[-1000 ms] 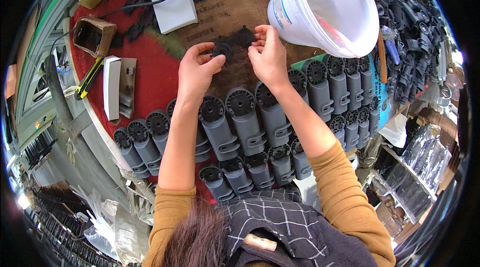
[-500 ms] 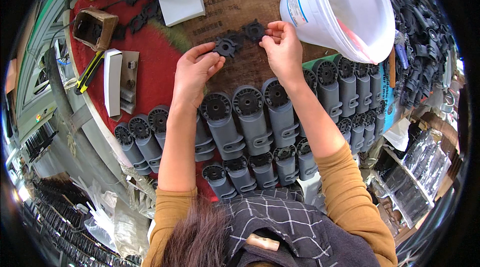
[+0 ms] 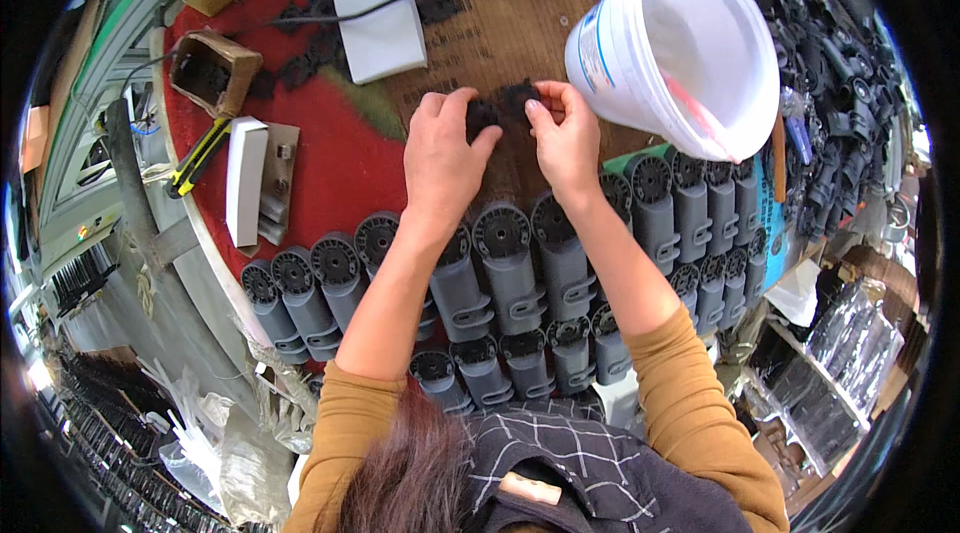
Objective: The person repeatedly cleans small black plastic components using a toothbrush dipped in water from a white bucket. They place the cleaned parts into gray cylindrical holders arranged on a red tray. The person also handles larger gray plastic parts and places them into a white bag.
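Note:
At the middle of the worktop my left hand (image 3: 443,155) curls, thumb and fingers closed about a black notched plastic disc (image 3: 481,117); part of that disc is hidden by the hand. My right hand (image 3: 567,140) pinches another black notched disc (image 3: 517,96) by its edge, between thumb and forefinger. The two discs are close together above brown cardboard (image 3: 470,58). Just below my hands stand rows of dark grey plastic tubes (image 3: 503,251), each with a round black ribbed top and a loop on its side.
A white bucket (image 3: 625,83) stands right of my hands. At left are a white box (image 3: 378,18), a small cardboard box (image 3: 212,75), a yellow and black utility knife (image 3: 202,155) and a narrow white box (image 3: 246,183) on red cloth (image 3: 325,148). Black parts (image 3: 845,133) are heaped far right.
My left hand has moved right toward my right hand and turned, so its back now covers much of its disc. The view has shifted slightly.

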A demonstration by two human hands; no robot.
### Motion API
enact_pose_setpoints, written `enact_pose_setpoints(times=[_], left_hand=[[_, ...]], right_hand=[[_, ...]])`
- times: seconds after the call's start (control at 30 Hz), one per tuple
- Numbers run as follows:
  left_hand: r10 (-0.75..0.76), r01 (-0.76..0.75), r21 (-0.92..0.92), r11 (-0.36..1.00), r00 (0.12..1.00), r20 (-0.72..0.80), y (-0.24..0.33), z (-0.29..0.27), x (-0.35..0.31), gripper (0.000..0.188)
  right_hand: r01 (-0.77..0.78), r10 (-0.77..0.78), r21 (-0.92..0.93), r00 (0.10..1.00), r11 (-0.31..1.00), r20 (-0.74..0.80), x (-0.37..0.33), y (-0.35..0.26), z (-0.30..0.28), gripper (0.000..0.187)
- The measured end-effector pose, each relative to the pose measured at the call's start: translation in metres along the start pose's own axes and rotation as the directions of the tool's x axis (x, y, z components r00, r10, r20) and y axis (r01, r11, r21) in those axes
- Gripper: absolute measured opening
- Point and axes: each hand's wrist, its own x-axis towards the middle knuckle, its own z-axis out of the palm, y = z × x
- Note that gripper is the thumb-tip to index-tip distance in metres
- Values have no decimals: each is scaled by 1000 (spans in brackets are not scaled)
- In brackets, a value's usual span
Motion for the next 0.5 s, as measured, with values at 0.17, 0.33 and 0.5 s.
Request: enact_pose_setpoints(times=[0.17, 0.33, 0.5], left_hand=[[-53, 51, 19, 999, 992, 119, -1, -5, 3, 45], [-134, 139, -20, 990, 977, 164, -1, -8, -11, 37], [-314, 403, -440, 802, 912, 262, -6, -23, -29, 31]], right_hand=[[395, -392, -124, 919, 910, 48, 37, -25, 34, 17], [464, -466, -463, 877, 755, 117, 85, -39, 88, 29], [489, -423, -542, 871, 684, 251, 94, -34, 90, 39]])
